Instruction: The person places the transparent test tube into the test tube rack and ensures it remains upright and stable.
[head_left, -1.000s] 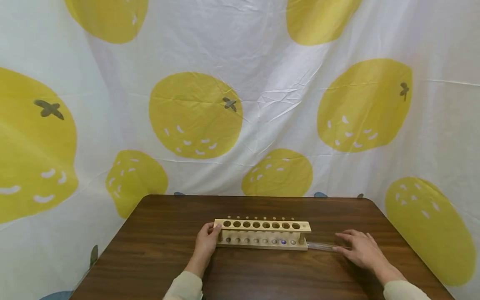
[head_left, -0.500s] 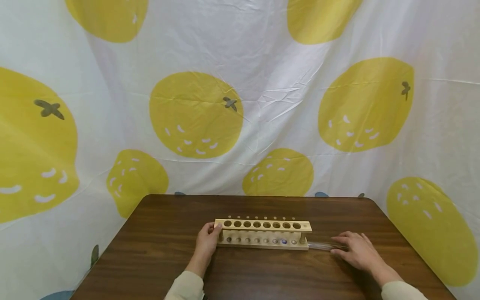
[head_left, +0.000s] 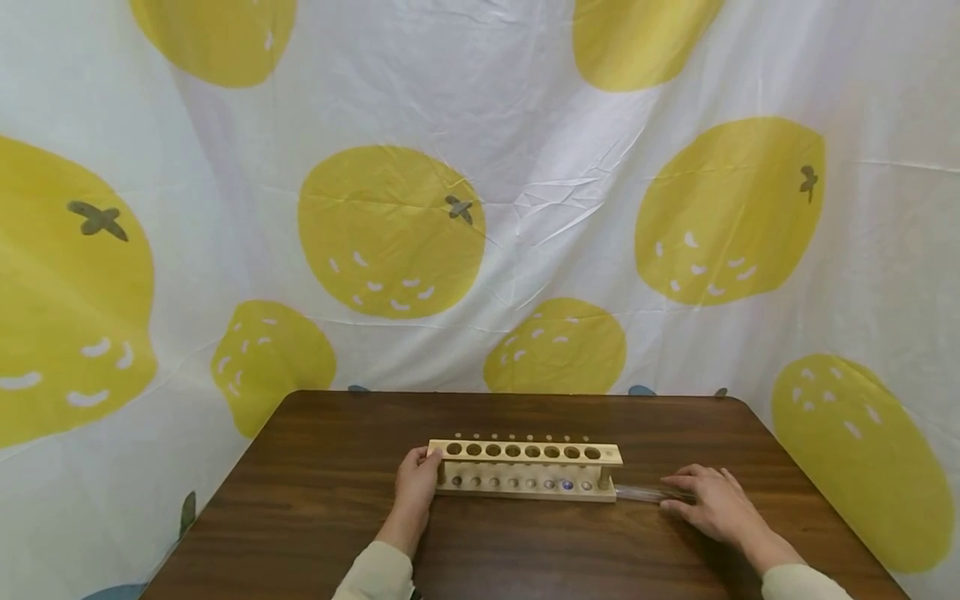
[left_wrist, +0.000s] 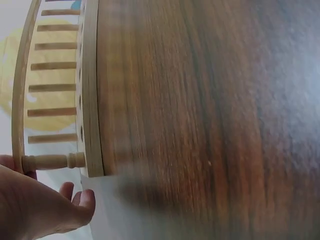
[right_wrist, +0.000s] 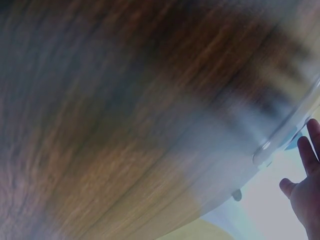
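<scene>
A pale wooden test tube rack (head_left: 525,493) stands upright on the table, with a row of holes in its top board and hollows in its base. My left hand (head_left: 417,482) holds the rack's left end, thumb on top of the upper board. The left wrist view shows that hand (left_wrist: 42,205) beside the end post, some fingers free below. Clear test tubes (head_left: 637,493) lie flat at the rack's right end. Over their outer ends is my right hand (head_left: 722,502), fingers spread and relaxed. A rounded tube end (right_wrist: 261,155) shows near that hand's fingertips in the right wrist view.
The dark wood-grain table (head_left: 337,433) has rounded far corners. A white curtain (head_left: 525,100) with yellow fruit prints hangs behind and around it. Short pegs (head_left: 512,437) stand in a row along the rack's back. One base hollow (head_left: 567,484) looks blue-purple.
My right hand has shifted slightly left and down over the test tubes. The left hand and the rack stay in place.
</scene>
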